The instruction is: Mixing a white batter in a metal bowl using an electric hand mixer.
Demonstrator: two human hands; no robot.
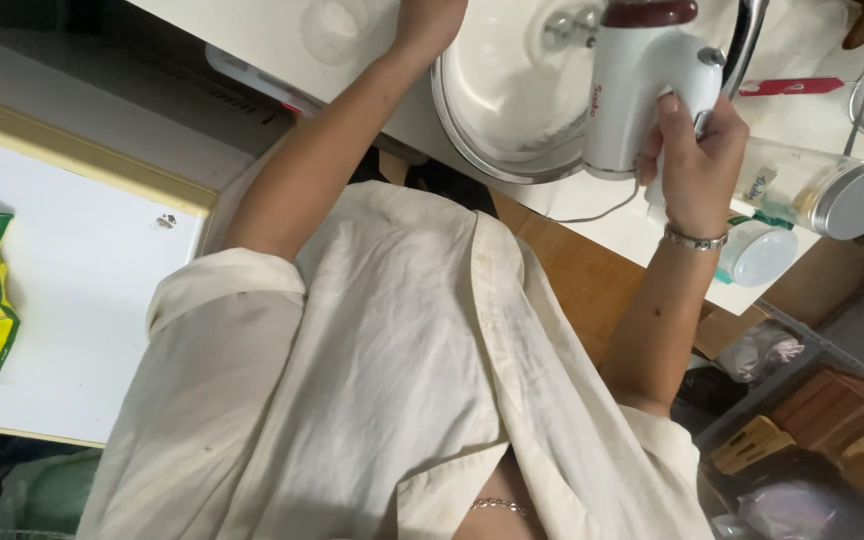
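My right hand (694,165) has a closed grip on the mixer (642,85), held over the bowl (482,120) at the table's near edge. My left hand (427,25) rests on the bowl's rim; its grip I cannot tell. I'd keep the beaters low and the bowl braced.

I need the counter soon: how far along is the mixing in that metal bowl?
Done: the metal bowl already holds a smooth white mixture. In hand: the right hand grips the white hand mixer over it, beaters inside, while the left hand steadies the rim. Left: the lidded jars are not put away.
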